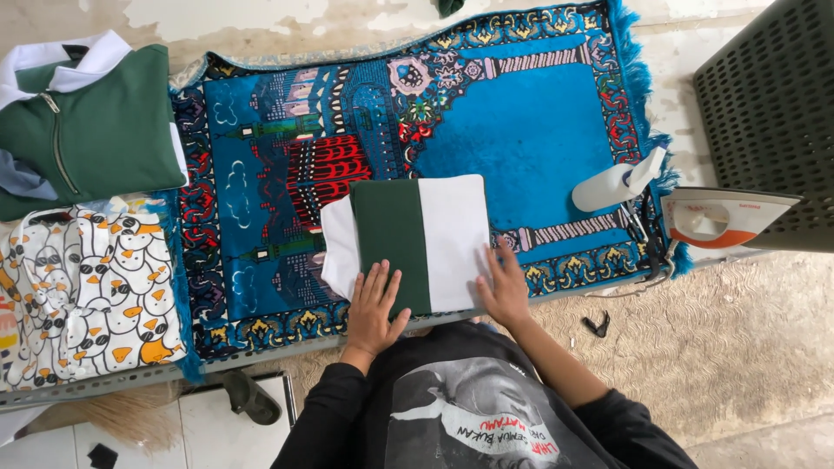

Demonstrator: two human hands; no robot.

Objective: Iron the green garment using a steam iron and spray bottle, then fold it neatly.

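Worktop covered by a blue patterned rug [530, 130] with fringed right edge; rug lies flat, ornate border all round; pale metal worktop edge [104, 378] shows below it at left; far side, a worn whitish surface [261, 22] with patchy, flaking paint; right of worktop, a dark perforated panel [773, 104], tilted; floor on the right is beige carpet [738, 347] with a wavy texture; small black clip [596, 326] lies on that carpet; lower left, white floor tiles [208, 430] with dark joints, a dark sandal [250, 398] on them, straw-coloured broom bristles [113, 412] beside; light even, daylight-like, soft shadows.
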